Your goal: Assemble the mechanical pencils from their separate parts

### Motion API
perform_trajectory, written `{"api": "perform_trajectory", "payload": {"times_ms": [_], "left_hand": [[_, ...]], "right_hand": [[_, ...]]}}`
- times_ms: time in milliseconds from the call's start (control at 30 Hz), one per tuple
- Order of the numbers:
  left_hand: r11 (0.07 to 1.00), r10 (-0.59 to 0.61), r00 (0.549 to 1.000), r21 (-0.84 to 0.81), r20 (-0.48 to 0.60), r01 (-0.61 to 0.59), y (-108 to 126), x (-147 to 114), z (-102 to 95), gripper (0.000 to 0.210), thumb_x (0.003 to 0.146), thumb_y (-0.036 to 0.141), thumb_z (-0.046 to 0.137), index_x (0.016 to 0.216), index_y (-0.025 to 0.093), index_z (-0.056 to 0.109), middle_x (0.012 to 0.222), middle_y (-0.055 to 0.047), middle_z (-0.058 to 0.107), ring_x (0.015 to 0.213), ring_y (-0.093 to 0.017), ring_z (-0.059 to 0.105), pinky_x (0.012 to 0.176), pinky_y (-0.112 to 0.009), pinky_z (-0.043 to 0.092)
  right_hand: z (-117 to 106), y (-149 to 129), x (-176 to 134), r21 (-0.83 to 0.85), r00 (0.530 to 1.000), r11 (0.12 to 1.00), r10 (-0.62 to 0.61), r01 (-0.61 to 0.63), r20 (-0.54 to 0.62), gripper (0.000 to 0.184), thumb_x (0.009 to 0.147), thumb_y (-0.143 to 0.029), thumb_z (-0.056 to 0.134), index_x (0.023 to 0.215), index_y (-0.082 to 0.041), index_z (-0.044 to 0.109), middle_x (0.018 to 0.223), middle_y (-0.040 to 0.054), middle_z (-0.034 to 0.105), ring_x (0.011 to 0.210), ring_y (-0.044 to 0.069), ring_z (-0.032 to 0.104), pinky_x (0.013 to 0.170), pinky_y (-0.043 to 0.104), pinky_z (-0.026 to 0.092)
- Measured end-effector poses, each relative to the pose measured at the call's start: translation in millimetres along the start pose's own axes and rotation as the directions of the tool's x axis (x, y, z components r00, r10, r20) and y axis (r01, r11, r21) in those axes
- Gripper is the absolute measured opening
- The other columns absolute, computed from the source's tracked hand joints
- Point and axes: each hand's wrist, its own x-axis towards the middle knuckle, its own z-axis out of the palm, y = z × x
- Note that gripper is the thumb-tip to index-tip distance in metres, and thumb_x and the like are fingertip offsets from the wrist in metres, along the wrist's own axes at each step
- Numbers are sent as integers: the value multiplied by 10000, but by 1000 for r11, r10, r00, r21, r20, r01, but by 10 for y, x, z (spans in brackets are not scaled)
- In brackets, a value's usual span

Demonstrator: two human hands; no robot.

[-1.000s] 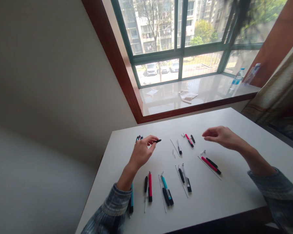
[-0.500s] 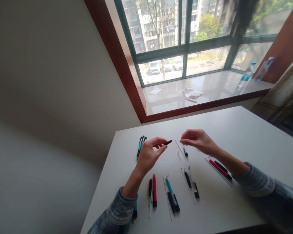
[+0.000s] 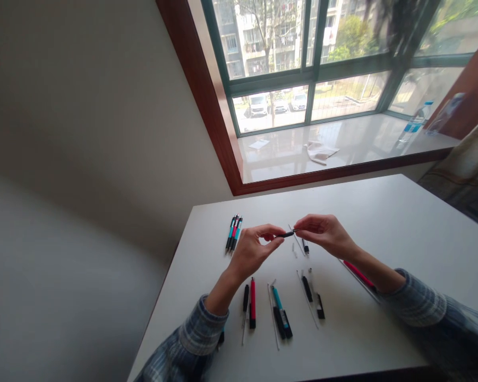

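Note:
My left hand [image 3: 255, 245] pinches a black pen grip [image 3: 286, 234] between thumb and fingertips above the table. Close against the far end of that piece, my right hand [image 3: 322, 231] has its fingertips pressed together on a tiny dark part, too small to name. Below the right hand lie a clear and black pen barrel [image 3: 305, 246], a white refill [image 3: 297, 241] and a small spring-like bit [image 3: 294, 251]. Beyond my left wrist stand together several assembled pens [image 3: 233, 233] in blue and red, lying side by side.
Nearer on the white table [image 3: 366, 329] lie groups of pen parts: a red barrel [image 3: 253, 303], a blue barrel [image 3: 278, 298], a black grip [image 3: 307, 289] with refills. Another red barrel [image 3: 359, 273] is partly under my right forearm. Bottles [image 3: 416, 122] and a cloth [image 3: 321, 152] rest on the windowsill.
My hands have come together; the end of the black grip now meets my right fingertips. The view has shifted slightly.

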Motion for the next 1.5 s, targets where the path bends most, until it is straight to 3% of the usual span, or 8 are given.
{"api": "perform_trajectory", "payload": {"times_ms": [200, 533, 800, 1033, 1167, 1333, 1500], "left_hand": [[999, -16, 1000, -40, -21, 15, -26, 10, 7, 169, 901, 290, 719, 1010, 207, 818, 973, -55, 809, 843, -181, 721, 850, -312, 598], [996, -31, 999, -85, -7, 30, -22, 23, 35, 180, 894, 320, 732, 1009, 210, 815, 977, -66, 807, 868, -200, 735, 862, -342, 619], [999, 7, 1000, -32, -28, -8, -29, 22, 54, 174, 895, 312, 730, 1010, 216, 817, 975, -54, 809, 864, -195, 728, 851, -329, 603], [999, -16, 999, -36, -35, 15, -60, 34, 64, 174, 907, 314, 713, 1008, 212, 810, 976, -55, 807, 882, -199, 734, 875, -335, 601], [999, -8, 1000, -47, -29, 6, -33, 42, 64, 173, 906, 295, 710, 1023, 212, 807, 986, -53, 805, 892, -198, 735, 879, -335, 602], [1000, -2, 999, -29, -32, 1, -9, 38, 69, 152, 901, 276, 718, 1007, 215, 809, 971, -44, 809, 882, -193, 737, 868, -325, 595], [1000, 7, 999, -24, -31, -8, -3, 37, 72, 158, 900, 292, 724, 1012, 217, 807, 987, -43, 810, 892, -193, 738, 874, -325, 595]], "right_hand": [[-16, 15, 9, -36, 999, 999, -15, 13, -34, 341, 821, -488, 827, 962, -180, 793, 978, 85, 795, 944, 246, 750, 931, 397, 615], [-14, 41, 6, -31, 1000, 999, -24, 24, 20, 326, 827, -472, 821, 988, -190, 792, 973, 79, 791, 912, 240, 743, 862, 381, 624], [-29, 66, 16, -112, 1000, 994, -18, 18, 1, 314, 877, -497, 760, 950, -195, 800, 828, 52, 767, 729, 189, 680, 654, 299, 559], [-19, 112, 15, -52, 999, 998, -32, 31, -12, 355, 808, -496, 825, 1007, -203, 802, 995, 77, 801, 928, 248, 752, 887, 385, 615], [-3, 89, 11, -159, 998, 986, -55, 47, -41, 344, 856, -538, 767, 985, -221, 803, 951, 71, 806, 871, 241, 750, 826, 367, 618], [-11, -19, -9, -348, 997, 934, -82, 78, 4, 367, 956, -553, 643, 882, -217, 771, 795, 45, 775, 718, 197, 690, 692, 313, 554], [-22, -51, -15, -364, 995, 927, -58, 85, 85, 412, 1018, -528, 550, 861, -204, 750, 810, 48, 767, 753, 195, 701, 701, 308, 542]]}}
